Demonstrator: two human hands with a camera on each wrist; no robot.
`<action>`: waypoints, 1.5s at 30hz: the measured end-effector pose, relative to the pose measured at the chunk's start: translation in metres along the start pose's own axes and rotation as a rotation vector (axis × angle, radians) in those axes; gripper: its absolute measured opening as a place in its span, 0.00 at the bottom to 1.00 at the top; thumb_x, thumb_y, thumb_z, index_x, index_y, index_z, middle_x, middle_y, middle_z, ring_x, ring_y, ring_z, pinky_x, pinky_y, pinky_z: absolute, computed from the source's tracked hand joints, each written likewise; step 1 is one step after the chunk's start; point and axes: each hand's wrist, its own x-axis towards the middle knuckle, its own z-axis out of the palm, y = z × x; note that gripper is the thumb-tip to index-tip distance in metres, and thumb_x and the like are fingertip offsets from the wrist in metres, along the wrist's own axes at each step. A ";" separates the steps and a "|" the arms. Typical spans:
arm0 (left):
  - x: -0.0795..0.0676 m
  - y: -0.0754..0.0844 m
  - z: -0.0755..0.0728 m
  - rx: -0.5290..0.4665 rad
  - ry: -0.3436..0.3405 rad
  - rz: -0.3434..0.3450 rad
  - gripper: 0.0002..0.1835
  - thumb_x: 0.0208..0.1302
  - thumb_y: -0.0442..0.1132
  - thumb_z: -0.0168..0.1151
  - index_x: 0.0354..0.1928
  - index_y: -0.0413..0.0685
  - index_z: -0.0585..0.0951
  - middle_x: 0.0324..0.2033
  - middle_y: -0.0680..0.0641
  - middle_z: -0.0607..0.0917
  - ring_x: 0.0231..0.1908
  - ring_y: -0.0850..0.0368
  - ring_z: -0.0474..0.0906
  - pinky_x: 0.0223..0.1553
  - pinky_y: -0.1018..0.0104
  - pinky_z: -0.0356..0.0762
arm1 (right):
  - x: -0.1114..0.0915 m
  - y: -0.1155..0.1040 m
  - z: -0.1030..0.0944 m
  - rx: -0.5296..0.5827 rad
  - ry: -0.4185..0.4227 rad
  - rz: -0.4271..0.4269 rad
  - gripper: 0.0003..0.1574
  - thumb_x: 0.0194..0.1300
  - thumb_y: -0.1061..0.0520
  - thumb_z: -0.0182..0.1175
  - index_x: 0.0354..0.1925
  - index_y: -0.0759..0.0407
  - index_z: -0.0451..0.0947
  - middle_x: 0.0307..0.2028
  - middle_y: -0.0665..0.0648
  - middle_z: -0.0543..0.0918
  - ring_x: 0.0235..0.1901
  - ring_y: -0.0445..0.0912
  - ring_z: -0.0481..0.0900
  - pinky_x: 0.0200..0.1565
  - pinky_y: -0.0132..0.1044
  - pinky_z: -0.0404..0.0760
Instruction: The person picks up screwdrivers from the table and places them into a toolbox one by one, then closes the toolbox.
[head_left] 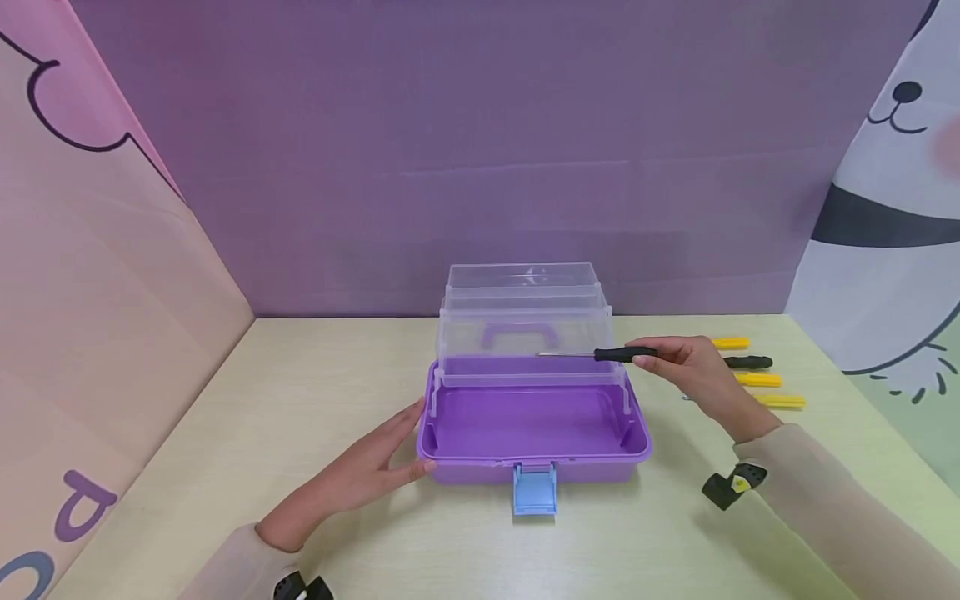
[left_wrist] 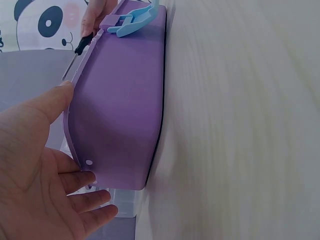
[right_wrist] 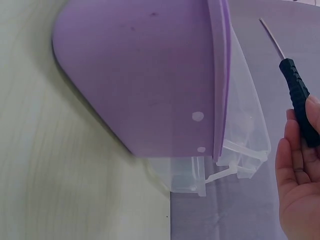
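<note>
A purple toolbox (head_left: 534,471) stands on the table with its clear lid (head_left: 525,283) raised at the back and a blue latch (head_left: 535,492) hanging at the front. My left hand (head_left: 375,458) touches the box's left front corner, thumb at the front rim and fingers along the side, fairly straight. Above the back right of the box, my right hand (head_left: 693,375) pinches the black handle of a screwdriver (head_left: 626,354). Its metal shaft points left over the box. In the right wrist view the screwdriver (right_wrist: 295,92) is apart from the box wall (right_wrist: 140,80).
To the right of the box lie several tools, among them a yellow-handled one (head_left: 759,380), another yellow one (head_left: 782,402) and a black-handled one (head_left: 748,362). A purple backdrop (head_left: 450,150) rises behind the table (head_left: 337,358).
</note>
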 end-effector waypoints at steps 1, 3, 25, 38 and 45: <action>0.000 0.000 0.000 0.001 0.001 0.003 0.44 0.64 0.57 0.57 0.74 0.50 0.48 0.72 0.48 0.52 0.70 0.43 0.51 0.64 0.41 0.58 | 0.000 0.000 0.000 0.007 0.000 0.002 0.27 0.62 0.48 0.63 0.53 0.64 0.78 0.32 0.43 0.86 0.24 0.41 0.70 0.23 0.30 0.68; 0.000 0.000 0.000 0.002 0.003 0.010 0.44 0.64 0.56 0.57 0.74 0.51 0.48 0.72 0.48 0.52 0.70 0.43 0.51 0.63 0.41 0.58 | -0.001 -0.001 0.001 0.020 -0.002 0.007 0.27 0.62 0.48 0.63 0.53 0.64 0.78 0.29 0.43 0.84 0.18 0.41 0.61 0.16 0.32 0.59; -0.001 0.001 -0.001 -0.001 -0.004 -0.005 0.44 0.64 0.57 0.57 0.74 0.50 0.48 0.72 0.47 0.51 0.70 0.42 0.50 0.64 0.41 0.58 | 0.010 -0.005 0.016 0.001 -0.042 0.013 0.27 0.62 0.45 0.63 0.54 0.58 0.79 0.46 0.53 0.85 0.46 0.40 0.78 0.48 0.34 0.76; 0.000 0.001 -0.001 -0.006 0.002 0.022 0.43 0.65 0.55 0.57 0.74 0.52 0.48 0.72 0.48 0.51 0.70 0.41 0.51 0.63 0.40 0.59 | 0.016 -0.006 0.026 0.044 -0.056 -0.035 0.24 0.62 0.51 0.63 0.53 0.63 0.79 0.45 0.59 0.84 0.41 0.40 0.79 0.45 0.33 0.79; -0.001 0.002 -0.001 -0.015 0.004 0.023 0.43 0.65 0.55 0.58 0.74 0.52 0.48 0.72 0.48 0.51 0.70 0.42 0.51 0.63 0.40 0.59 | 0.019 -0.006 0.030 0.044 -0.058 -0.059 0.23 0.62 0.52 0.63 0.51 0.64 0.80 0.43 0.59 0.85 0.39 0.40 0.79 0.41 0.30 0.79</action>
